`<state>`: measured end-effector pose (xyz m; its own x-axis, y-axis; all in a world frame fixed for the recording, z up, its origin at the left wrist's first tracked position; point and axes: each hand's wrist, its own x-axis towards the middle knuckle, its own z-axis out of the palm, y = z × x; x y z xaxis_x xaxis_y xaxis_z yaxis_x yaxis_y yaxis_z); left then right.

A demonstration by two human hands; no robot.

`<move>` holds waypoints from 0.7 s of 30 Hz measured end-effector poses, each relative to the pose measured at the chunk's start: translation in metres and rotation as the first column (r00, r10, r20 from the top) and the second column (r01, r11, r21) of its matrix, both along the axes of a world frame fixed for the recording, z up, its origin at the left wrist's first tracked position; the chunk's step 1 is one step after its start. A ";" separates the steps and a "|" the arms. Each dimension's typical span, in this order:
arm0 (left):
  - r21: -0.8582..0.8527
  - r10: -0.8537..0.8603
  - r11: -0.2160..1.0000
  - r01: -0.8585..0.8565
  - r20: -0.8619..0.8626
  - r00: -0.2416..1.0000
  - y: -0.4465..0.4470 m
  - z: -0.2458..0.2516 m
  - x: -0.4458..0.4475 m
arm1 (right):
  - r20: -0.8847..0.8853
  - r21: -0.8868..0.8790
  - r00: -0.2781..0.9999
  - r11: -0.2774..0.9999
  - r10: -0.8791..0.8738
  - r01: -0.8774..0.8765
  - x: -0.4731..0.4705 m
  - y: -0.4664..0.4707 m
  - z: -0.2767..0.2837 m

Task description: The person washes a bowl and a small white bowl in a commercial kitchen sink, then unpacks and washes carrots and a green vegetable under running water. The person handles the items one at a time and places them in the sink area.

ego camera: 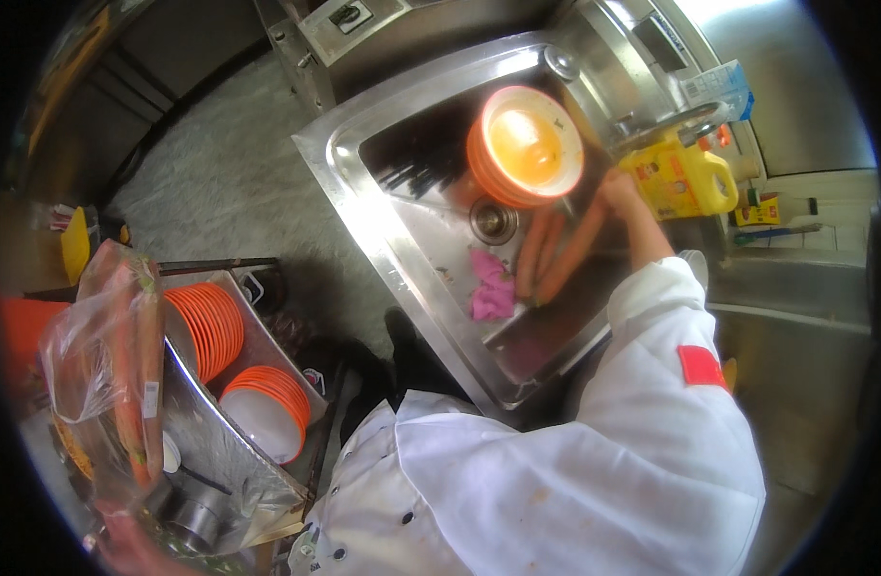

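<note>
Carrots [532,253] lie in the stainless steel sink [390,241], below a stack of orange bowls [483,173] whose top one holds orange-tinted liquid. My right hand [617,193] is closed around the upper end of another long carrot [573,252], which slants down beside them. At the lower left, my left hand [134,543], blurred and partly cut off by the picture's edge, grips the end of a clear plastic bag [87,345] with long carrots inside. A pink cloth [493,288] lies near the sink drain [493,220].
Dark chopsticks [419,176] lie in the sink's far left. A yellow jug [674,180] and the faucet [703,124] are at its right. Stacked orange-rimmed plates [210,327] and bowls [267,414] fill a metal container at left, near a steel pot [195,511].
</note>
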<state>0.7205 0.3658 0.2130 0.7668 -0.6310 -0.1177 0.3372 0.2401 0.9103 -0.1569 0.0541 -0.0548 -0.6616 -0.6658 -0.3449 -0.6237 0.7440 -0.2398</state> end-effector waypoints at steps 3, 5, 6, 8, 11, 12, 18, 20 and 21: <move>0.041 0.001 0.999 -0.002 0.030 1.000 0.007 -0.001 0.010 | 0.056 -0.007 0.998 1.000 -0.005 0.005 0.001 -0.003 -0.008; 0.072 0.146 0.984 -0.163 0.196 0.970 0.011 -0.003 0.020 | 0.051 -0.034 0.998 0.999 -0.039 0.041 0.004 -0.008 -0.012; 0.077 0.110 0.989 -0.126 0.179 0.978 0.014 -0.003 0.026 | 0.063 -0.015 0.998 1.000 -0.011 0.012 0.006 -0.011 -0.013; 0.087 0.037 0.995 -0.050 0.141 0.989 0.017 0.000 0.037 | 0.084 0.008 0.996 1.000 0.012 -0.013 0.008 -0.016 -0.017; 0.093 -0.069 0.994 0.061 0.077 0.995 0.018 0.005 0.043 | 0.112 -0.015 0.991 0.997 -0.076 0.078 0.011 -0.019 -0.024; 0.111 0.038 0.993 -0.047 0.084 0.996 0.017 0.006 0.043 | 0.090 -0.018 0.995 0.998 -0.052 0.054 0.011 -0.019 -0.026; 0.063 0.101 0.993 -0.097 -0.059 0.993 0.009 0.011 0.034 | -0.061 -0.037 0.995 0.997 -0.074 0.072 0.008 -0.015 -0.042; 0.077 -0.019 0.997 0.025 -0.067 0.998 0.006 0.011 0.035 | -0.104 -0.050 0.993 0.998 -0.055 0.050 0.009 -0.014 -0.047; 0.076 0.002 0.997 0.004 -0.078 0.997 0.005 0.011 0.035 | -0.090 -0.058 0.994 0.996 -0.065 0.060 0.010 -0.012 -0.050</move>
<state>0.7559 0.3712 0.2239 0.7531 -0.6184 -0.2246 0.4078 0.1707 0.8970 -0.1472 0.0416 -0.1051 -0.7298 -0.6384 -0.2446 -0.5975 0.7695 -0.2256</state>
